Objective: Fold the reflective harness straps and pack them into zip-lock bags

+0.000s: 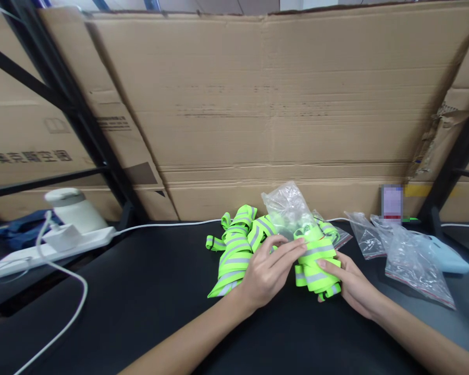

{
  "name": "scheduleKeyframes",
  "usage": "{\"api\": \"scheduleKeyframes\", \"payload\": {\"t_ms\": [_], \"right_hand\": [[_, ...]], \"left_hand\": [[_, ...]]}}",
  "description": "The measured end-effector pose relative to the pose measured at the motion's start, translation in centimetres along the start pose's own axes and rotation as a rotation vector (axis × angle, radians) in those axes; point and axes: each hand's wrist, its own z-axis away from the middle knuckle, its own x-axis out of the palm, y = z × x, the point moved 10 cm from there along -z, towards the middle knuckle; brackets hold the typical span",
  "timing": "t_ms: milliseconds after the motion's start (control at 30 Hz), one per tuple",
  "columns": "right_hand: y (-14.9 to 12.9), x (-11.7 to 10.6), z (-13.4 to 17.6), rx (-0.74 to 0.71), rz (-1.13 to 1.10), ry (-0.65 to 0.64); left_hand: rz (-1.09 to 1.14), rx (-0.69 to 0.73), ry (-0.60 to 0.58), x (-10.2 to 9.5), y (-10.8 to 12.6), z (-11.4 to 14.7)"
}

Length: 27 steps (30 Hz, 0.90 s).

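So you've got a black tabletop [160,271] in front of a big brown cardboard panel [258,94]. Left of that panel there's a black metal frame [78,120], right of it a black post [461,156], and you can spot pale surfaces [219,6] plus blue bars [152,5] above it.

Tabletop [133,312], black. Cardboard sheet [226,135], brown, creased, upright along the tabletop's rear, right edge torn. Cardboard panel [19,125], left, printed with Chinese characters. Metal post [86,133], black, slanting, left; second metal post [458,156], right. Power strip [23,258], white, far left, bearing a plug adapter [64,237], white. Cable [86,291], white, curving toward the near edge. Lidded bottle [80,214], white, just behind the strip. Cloth [19,229], dark blue, beside it. Case-like item [451,256], pale blue, right. Lilac item [392,200], pixelated, before the cardboard.
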Motion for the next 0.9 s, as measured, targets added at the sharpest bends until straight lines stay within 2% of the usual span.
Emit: {"api": "scheduleKeyframes", "payload": {"t_ms": [200, 467, 633, 900], "right_hand": [[0.1, 0.0, 0.0, 0.014, -0.029, -0.026], [0.7, -1.3, -0.2, 0.040, -0.063, 0.041], [0.3, -0.8, -0.4, 0.003, -0.054, 0.014], [-0.5, -0.6, -0.3, -0.084, 0.127, -0.010]], "left_hand": [[0.048, -0.031, 0.027, 0.3, -0.4, 0.3], [0.055, -0.186, -0.059, 1.5, -1.7, 0.7], [0.180, -0.225, -0.058, 2.0, -1.5, 1.0], [0.389, -0.363, -0.219, 3.7, -1.3, 1.9]]}}
